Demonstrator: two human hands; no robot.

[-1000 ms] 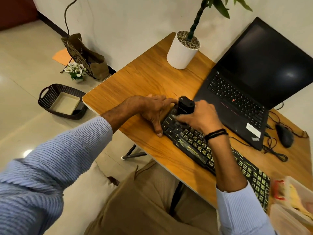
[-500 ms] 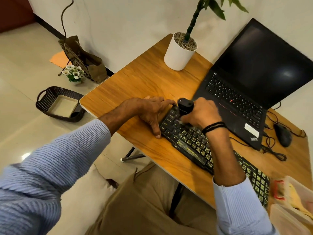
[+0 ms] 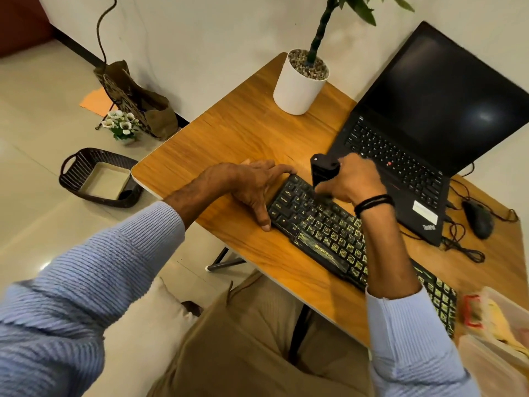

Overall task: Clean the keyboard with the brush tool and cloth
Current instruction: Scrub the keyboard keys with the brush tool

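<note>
Brushing looks to be the step in hand. The black keyboard (image 3: 323,224) lies on the wooden table (image 3: 243,130) with its long axis running diagonally, from the middle of the frame down to the lower right. Its near edge is close to the table's front edge. The right hand (image 3: 355,181) has its fingers curled tight around the brush tool (image 3: 323,170), a stubby black handle held nearly upright. The tool's lower end comes down on the top rows at the keyboard's upper-left end, but the bristles are blurred and partly hidden under the fist, so contact cannot be confirmed. The left hand (image 3: 254,184) lies flat with fingers straight. The fingertips reach the keyboard's far-left corner, the thumb runs down beside its short edge, and the hand appears to brace the board against sliding. Nearly all of the keyboard stretches away to the lower right of the tool, under and past the right forearm. Judging from that, the coming strokes would run along this diagonal, led by the right hand. An open laptop (image 3: 429,124) sits just behind, close to the knuckles. No cloth can be made out for certain.
</note>
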